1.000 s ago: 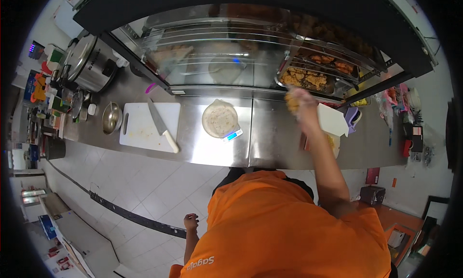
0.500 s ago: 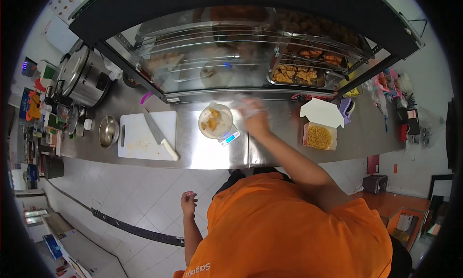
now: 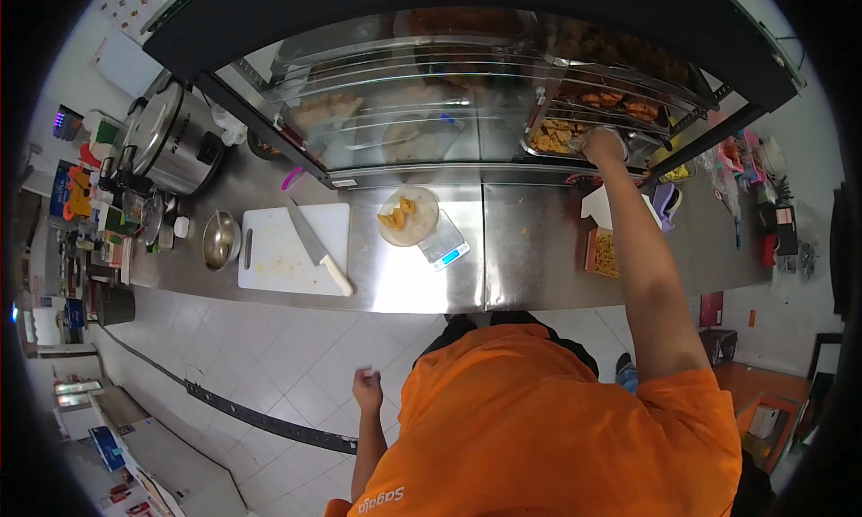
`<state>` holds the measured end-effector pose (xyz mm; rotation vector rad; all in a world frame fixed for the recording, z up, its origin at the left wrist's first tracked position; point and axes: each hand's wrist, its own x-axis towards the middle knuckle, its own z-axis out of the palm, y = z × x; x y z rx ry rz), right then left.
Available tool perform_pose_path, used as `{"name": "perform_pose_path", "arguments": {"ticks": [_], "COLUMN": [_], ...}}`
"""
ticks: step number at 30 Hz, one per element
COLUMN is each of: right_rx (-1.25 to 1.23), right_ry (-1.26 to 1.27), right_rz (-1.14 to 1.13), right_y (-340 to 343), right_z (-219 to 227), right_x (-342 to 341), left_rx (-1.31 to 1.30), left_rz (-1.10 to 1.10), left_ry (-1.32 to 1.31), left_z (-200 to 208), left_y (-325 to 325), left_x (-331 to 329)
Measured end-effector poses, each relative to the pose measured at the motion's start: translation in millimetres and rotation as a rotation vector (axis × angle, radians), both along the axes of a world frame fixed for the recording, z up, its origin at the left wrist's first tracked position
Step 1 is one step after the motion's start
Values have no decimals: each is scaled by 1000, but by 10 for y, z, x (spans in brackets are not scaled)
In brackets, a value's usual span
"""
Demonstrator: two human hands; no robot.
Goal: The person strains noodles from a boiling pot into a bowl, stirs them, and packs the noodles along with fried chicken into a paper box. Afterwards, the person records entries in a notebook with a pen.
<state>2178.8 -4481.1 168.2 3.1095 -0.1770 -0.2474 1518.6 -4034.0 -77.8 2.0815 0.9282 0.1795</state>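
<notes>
My right hand (image 3: 604, 146) reaches into the glass food cabinet, at the tray of golden fried pieces (image 3: 552, 137). Thin clear plastic seems to cover its fingers, which are hidden, so their grip does not show. Hanging low beside my orange shirt, my left hand (image 3: 366, 388) has loosely curled fingers and no visible object. A round pale bowl (image 3: 413, 232) with several yellow-brown pieces (image 3: 396, 214) stands on the counter, its right side against or over the small kitchen scale (image 3: 445, 239). Under my right forearm, partly covered, is an open takeaway box (image 3: 603, 252) of yellow noodles.
A white cutting board (image 3: 269, 257) bears a large knife (image 3: 314, 245). Left of it are a metal bowl (image 3: 220, 240) and a big steel cooker (image 3: 175, 140). The cabinet's lower frame (image 3: 404, 178) borders the steel counter (image 3: 530, 275). A purple item (image 3: 664, 203) lies by the box.
My right hand has moved from beside the bowl to the right and into the cabinet. The bowl sits farther left against the scale, exposing more of it. The whole view has shifted slightly.
</notes>
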Motion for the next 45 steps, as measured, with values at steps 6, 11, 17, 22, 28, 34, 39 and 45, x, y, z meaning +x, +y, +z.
{"name": "perform_pose_path", "arguments": {"ticks": [6,11,17,22,28,34,39,45], "right_rx": [-154,91,473,877,1224,1493,1276,1161], "right_ry": [-109,-521,-880,-861,-610,-481,-281,-243], "right_rz": [31,58,258,85,-195,-238,124,528], "right_y": [-225,-293,-160,-73,20,426,1124,1801], "right_z": [-143,-302,-236,-239,-105,-135,-191,-640], "right_x": [13,-126,-671,-944,-1214,-1702,-2083,-2144], "left_rx": [-189,25,14,130,50,46,-74,-161], "left_rz": [-306,-233,-264,-363,-264,-150,-29,13], "left_ry": [-257,-378,-322,-360,-458,-376,-257,-181], "left_z": [1553,1352,1275,1292,1431,1256,962,783], "left_y": [-585,-583,-702,-810,-762,-504,-421,-400], "left_x": [2640,3267,3155,3181,3044,2280,1675,1369]}}
